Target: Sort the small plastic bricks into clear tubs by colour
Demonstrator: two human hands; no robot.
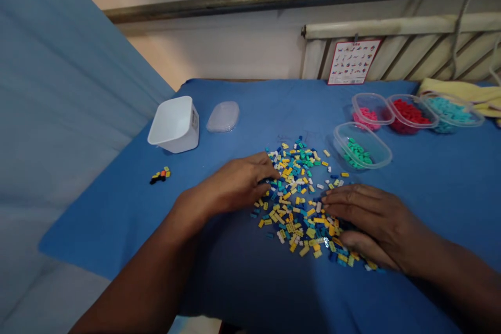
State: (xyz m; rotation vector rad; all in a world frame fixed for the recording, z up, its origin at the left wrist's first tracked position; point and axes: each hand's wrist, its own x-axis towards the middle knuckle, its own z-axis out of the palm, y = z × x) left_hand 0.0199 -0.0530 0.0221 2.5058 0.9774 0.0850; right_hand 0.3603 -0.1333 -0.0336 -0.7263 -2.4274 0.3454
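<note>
A spread of several small bricks (301, 195) in yellow, blue, teal, green and white lies on the blue table cover (254, 109). My left hand (238, 185) rests palm down at the pile's left edge, fingers curled onto the bricks. My right hand (368, 219) lies flat on the pile's right side, fingers stretched out toward the left, thumb low over bricks near the front. Neither hand visibly holds a brick.
Clear tubs sit behind the pile: green bricks (362, 146), pink (370, 110), red (410, 113), teal (452, 111). A white bin (175, 124) and a clear lid (223, 116) stand at the back left. A few loose bricks (160, 175) lie left. An instruction card (353, 61) leans on the radiator.
</note>
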